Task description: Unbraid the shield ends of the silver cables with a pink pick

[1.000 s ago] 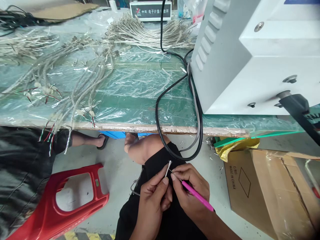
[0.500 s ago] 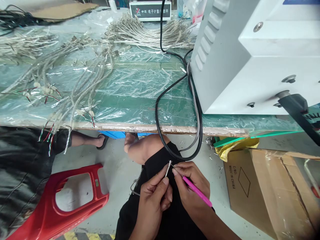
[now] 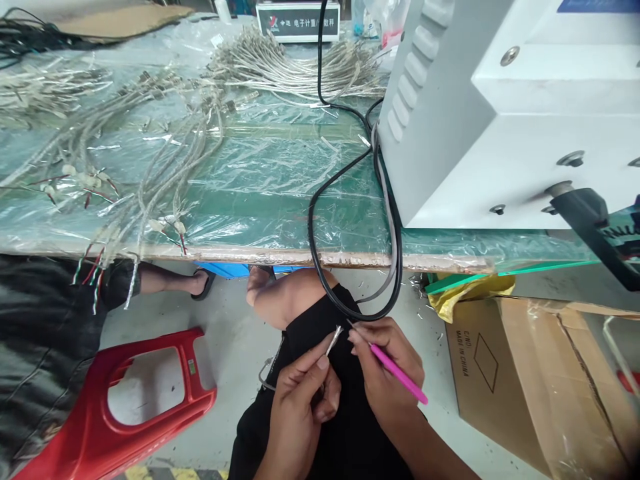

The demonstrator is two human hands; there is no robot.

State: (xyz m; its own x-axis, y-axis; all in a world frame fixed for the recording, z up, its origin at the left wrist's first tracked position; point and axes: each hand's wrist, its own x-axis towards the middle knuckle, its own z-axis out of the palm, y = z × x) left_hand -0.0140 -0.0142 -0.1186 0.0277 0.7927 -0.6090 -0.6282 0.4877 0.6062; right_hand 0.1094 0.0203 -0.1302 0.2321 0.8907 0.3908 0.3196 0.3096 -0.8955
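Over black-clothed lap (image 3: 310,327): left hand (image 3: 304,393) pinches silver braided cable (image 3: 334,341), end splayed; right hand (image 3: 386,387) pinches slim pink-handled tool (image 3: 401,377), tip near cable. Brown cardboard box (image 3: 487,393), right: "C/NO. MADE IN CHINA". White-framed black panel (image 3: 299,25), rear: "电子计重/", partly hidden.

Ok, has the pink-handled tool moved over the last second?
Yes: judged against the white machine, the pink-handled tool has shifted up the frame and slightly right.

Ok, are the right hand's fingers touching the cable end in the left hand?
Apart: the head view shows dark cloth between the fingers of the right hand and the cable end in the left hand.
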